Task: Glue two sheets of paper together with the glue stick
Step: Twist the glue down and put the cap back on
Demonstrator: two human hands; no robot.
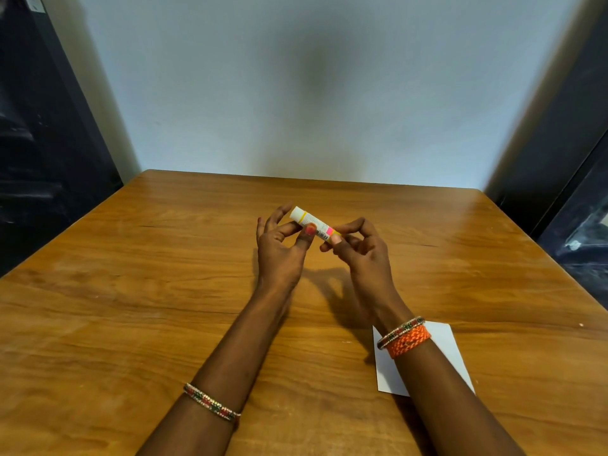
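A white glue stick [312, 222] with yellow and pink bands is held level above the middle of the wooden table [131, 291]. My left hand [279, 248] pinches its capped white end between thumb and fingers. My right hand [358, 248] grips the yellow base end. White paper [441, 343] lies flat on the table near the front right, partly hidden under my right forearm. I cannot tell whether it is one sheet or two stacked.
A pale wall stands right behind the table's far edge. Dark furniture flanks the table on the left [39, 143] and on the right [572, 192].
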